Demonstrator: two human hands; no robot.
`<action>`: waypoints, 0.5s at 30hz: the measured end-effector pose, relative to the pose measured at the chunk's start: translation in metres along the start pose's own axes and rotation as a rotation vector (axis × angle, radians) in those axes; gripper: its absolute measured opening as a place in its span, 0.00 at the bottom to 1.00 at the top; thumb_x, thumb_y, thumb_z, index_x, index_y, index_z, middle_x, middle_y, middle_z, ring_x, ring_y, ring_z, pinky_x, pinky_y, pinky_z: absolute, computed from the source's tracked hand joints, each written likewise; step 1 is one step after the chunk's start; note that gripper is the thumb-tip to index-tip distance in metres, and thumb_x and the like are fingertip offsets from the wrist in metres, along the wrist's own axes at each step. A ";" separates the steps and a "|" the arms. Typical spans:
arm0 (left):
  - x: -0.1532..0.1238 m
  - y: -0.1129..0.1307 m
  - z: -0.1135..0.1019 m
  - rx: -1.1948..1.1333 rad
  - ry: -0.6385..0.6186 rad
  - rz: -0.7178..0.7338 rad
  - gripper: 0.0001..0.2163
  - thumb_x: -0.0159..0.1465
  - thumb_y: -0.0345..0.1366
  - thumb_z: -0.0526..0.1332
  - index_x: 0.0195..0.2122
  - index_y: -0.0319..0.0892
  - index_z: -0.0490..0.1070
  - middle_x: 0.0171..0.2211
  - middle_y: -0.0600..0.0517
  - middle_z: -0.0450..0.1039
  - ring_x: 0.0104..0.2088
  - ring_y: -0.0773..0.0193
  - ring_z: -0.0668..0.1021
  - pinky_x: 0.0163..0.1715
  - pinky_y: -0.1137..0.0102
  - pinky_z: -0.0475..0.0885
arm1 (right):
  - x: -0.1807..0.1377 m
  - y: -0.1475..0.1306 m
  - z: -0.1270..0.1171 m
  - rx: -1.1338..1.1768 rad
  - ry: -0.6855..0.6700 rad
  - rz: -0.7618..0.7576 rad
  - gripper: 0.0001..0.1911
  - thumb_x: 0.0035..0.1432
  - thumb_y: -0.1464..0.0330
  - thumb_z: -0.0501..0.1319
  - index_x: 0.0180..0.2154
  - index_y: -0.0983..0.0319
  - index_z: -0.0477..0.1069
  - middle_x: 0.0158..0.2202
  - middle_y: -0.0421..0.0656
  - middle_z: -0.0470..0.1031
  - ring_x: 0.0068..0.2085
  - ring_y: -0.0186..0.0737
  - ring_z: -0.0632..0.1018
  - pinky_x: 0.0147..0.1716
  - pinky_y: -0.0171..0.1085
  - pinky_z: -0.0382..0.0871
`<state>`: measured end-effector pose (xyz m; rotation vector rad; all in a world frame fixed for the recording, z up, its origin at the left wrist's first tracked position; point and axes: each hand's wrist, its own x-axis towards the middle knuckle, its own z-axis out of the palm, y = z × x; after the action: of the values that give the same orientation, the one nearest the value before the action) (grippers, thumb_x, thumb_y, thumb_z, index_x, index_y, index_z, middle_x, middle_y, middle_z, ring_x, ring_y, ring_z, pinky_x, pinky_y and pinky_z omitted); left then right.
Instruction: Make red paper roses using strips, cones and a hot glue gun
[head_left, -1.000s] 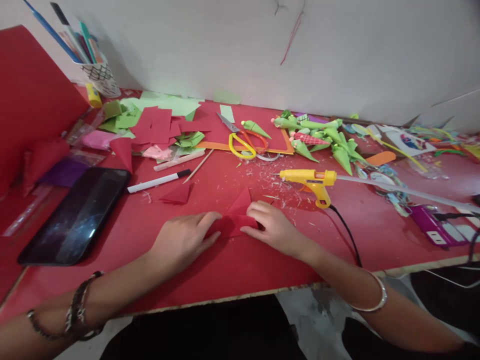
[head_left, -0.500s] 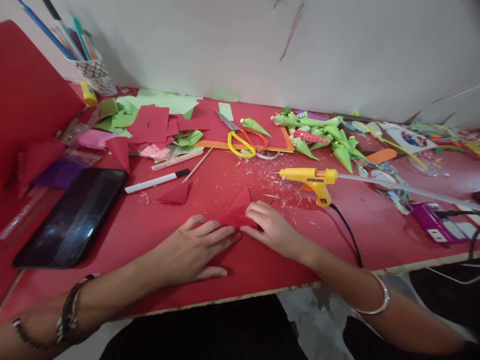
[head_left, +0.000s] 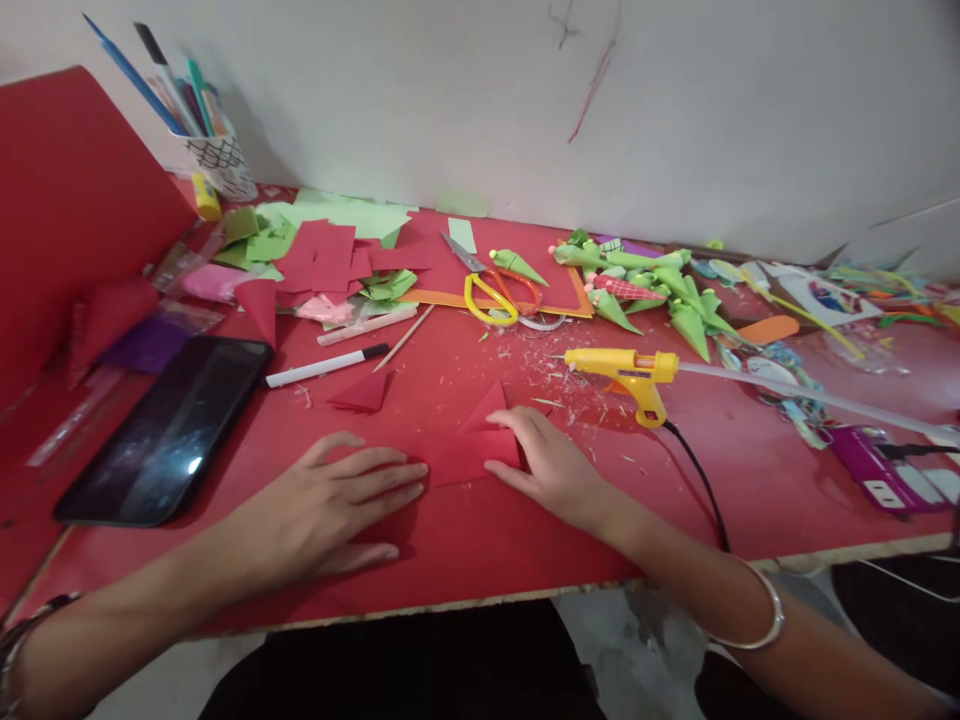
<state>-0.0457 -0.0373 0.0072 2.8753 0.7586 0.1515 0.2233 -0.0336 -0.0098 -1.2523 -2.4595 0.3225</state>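
Two bare hands at a cluttered red desk [head_left: 480,565], a folded red paper [head_left: 466,458] between them.
From here I see the right hand [head_left: 553,465] on the paper's right end, thumb and fingers spread a little, while the left hand [head_left: 337,508] lies palm down, fingertips just beside its left edge; a yellow glue gun [head_left: 621,366], scissors [head_left: 478,268] and green paper cones [head_left: 686,325] lie beyond, a dark phone [head_left: 169,430] off left.

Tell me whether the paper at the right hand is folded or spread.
Folded: the red paper shows a band below its pointed top.
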 end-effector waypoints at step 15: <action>-0.001 -0.005 0.000 -0.050 -0.086 0.001 0.21 0.62 0.44 0.52 0.56 0.49 0.56 0.52 0.52 0.66 0.51 0.58 0.68 0.50 0.62 0.57 | -0.004 -0.014 -0.010 -0.190 -0.262 -0.305 0.20 0.61 0.58 0.45 0.54 0.53 0.58 0.55 0.46 0.62 0.55 0.42 0.61 0.54 0.56 0.43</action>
<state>-0.0486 -0.0335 0.0067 2.8148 0.7270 0.0454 0.2192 -0.0446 0.0032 -0.9292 -2.9148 0.1826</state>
